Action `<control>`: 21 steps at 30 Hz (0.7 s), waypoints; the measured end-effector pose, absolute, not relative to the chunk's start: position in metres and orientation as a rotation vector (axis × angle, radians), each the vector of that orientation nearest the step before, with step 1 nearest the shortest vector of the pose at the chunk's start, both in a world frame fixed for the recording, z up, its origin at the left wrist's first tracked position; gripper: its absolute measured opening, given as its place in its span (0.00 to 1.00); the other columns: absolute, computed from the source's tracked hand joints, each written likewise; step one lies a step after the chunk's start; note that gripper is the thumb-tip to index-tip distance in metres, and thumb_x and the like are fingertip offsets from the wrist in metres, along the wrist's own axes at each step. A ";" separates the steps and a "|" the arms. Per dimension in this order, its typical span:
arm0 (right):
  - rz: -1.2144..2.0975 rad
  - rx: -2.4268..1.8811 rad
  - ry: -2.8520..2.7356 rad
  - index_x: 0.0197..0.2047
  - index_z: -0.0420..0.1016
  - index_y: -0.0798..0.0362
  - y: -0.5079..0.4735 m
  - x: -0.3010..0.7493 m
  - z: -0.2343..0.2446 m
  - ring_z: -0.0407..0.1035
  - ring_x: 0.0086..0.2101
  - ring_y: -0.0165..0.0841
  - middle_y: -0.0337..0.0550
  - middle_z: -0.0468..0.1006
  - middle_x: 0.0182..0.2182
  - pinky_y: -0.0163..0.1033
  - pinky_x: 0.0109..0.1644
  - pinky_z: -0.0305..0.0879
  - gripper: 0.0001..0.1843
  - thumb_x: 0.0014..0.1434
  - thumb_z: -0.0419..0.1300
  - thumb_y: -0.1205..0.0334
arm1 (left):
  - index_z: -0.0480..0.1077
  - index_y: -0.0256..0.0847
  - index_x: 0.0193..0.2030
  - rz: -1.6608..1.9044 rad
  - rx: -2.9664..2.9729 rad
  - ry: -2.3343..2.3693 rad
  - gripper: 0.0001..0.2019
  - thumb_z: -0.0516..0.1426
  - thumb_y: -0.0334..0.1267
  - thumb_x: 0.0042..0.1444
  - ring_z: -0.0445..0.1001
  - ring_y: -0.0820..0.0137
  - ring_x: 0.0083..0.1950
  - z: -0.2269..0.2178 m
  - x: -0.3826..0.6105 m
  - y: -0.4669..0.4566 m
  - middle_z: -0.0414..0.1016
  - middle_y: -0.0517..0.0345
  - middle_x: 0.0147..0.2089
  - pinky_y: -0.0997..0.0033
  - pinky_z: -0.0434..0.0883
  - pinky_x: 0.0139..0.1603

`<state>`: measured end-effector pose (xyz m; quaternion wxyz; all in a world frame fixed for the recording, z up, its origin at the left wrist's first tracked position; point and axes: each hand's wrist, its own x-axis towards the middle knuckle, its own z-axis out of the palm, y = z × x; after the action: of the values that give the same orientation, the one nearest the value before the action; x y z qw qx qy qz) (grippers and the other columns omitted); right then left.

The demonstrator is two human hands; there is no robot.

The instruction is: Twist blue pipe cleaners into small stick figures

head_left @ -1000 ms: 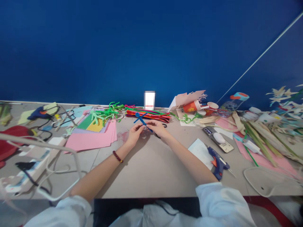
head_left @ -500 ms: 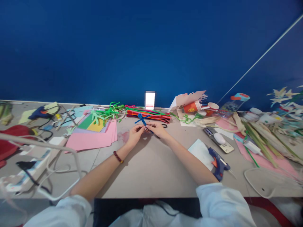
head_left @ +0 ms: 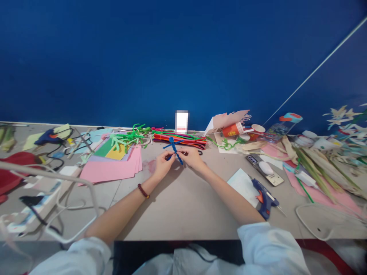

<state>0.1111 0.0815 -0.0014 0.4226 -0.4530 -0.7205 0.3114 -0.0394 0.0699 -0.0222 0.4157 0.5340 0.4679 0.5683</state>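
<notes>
A small blue pipe-cleaner figure [head_left: 174, 147] stands tilted between my hands, with a round looped head, two thin arms spread sideways and a twisted body running down toward the table. On its left side, my left hand [head_left: 164, 163] has thumb and forefinger pinched at the figure's middle. From the other side my right hand [head_left: 192, 157] pinches it with thumb and fingertips. The lower end of the blue body shows between the two hands. Just behind lies a bundle of coloured pipe cleaners [head_left: 195, 143], mostly red and orange.
Pink paper sheets [head_left: 111, 170] and green bent pipe cleaners [head_left: 126, 139] lie to the left, by a white power strip [head_left: 40, 206] with loose cables. At right are a blue glue gun [head_left: 265, 194], a phone [head_left: 271, 176], paper cups [head_left: 232, 130] and dried husks [head_left: 323, 172].
My fingertips have parted slightly, so more of the figure's lower body shows between them. The figure has shifted a little to the right and its head is a touch higher.
</notes>
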 end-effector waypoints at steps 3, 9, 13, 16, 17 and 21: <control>0.801 -1.104 -1.807 0.34 0.81 0.52 0.082 0.112 -0.002 0.71 0.32 0.34 0.44 0.80 0.32 0.37 0.36 0.65 0.11 0.54 0.57 0.60 | 0.74 0.40 0.27 1.418 1.391 1.186 0.07 0.61 0.41 0.43 0.70 0.69 0.32 -0.025 -0.041 0.070 0.75 0.57 0.28 0.71 0.67 0.37; 0.780 -1.102 -1.835 0.34 0.81 0.53 0.083 0.114 -0.002 0.71 0.31 0.35 0.44 0.80 0.31 0.36 0.36 0.64 0.12 0.55 0.57 0.59 | 0.74 0.41 0.28 1.398 1.522 1.196 0.06 0.59 0.41 0.46 0.70 0.70 0.32 -0.024 -0.042 0.068 0.75 0.58 0.29 0.71 0.67 0.36; 0.743 -1.107 -1.884 0.33 0.81 0.53 0.083 0.115 0.000 0.71 0.30 0.33 0.43 0.80 0.30 0.35 0.36 0.63 0.11 0.55 0.57 0.60 | 0.74 0.40 0.27 1.402 1.499 1.200 0.06 0.60 0.40 0.45 0.69 0.69 0.31 -0.022 -0.041 0.067 0.75 0.58 0.28 0.71 0.66 0.35; 0.712 -1.103 -1.936 0.32 0.81 0.53 0.083 0.116 0.002 0.69 0.29 0.32 0.42 0.79 0.28 0.34 0.34 0.62 0.12 0.56 0.55 0.61 | 0.75 0.40 0.26 1.412 1.472 1.193 0.06 0.61 0.40 0.44 0.69 0.70 0.31 -0.023 -0.041 0.068 0.74 0.58 0.27 0.72 0.65 0.36; 0.703 -1.103 -1.947 0.32 0.80 0.53 0.083 0.116 0.002 0.69 0.28 0.32 0.42 0.79 0.28 0.34 0.34 0.61 0.12 0.56 0.55 0.61 | 0.75 0.40 0.26 1.411 1.478 1.191 0.06 0.61 0.39 0.44 0.69 0.70 0.30 -0.024 -0.042 0.068 0.74 0.58 0.27 0.72 0.65 0.36; 0.674 -1.078 -1.956 0.32 0.80 0.53 0.083 0.117 0.002 0.69 0.29 0.32 0.43 0.79 0.29 0.34 0.34 0.60 0.12 0.57 0.55 0.62 | 0.75 0.40 0.27 1.406 1.522 1.180 0.05 0.60 0.38 0.45 0.69 0.70 0.31 -0.025 -0.042 0.069 0.74 0.58 0.28 0.72 0.65 0.36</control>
<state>0.1172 0.0830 0.0018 0.3934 -0.4250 -0.7708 0.2655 -0.0419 0.0687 -0.0247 0.3695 0.5932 0.4598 0.5478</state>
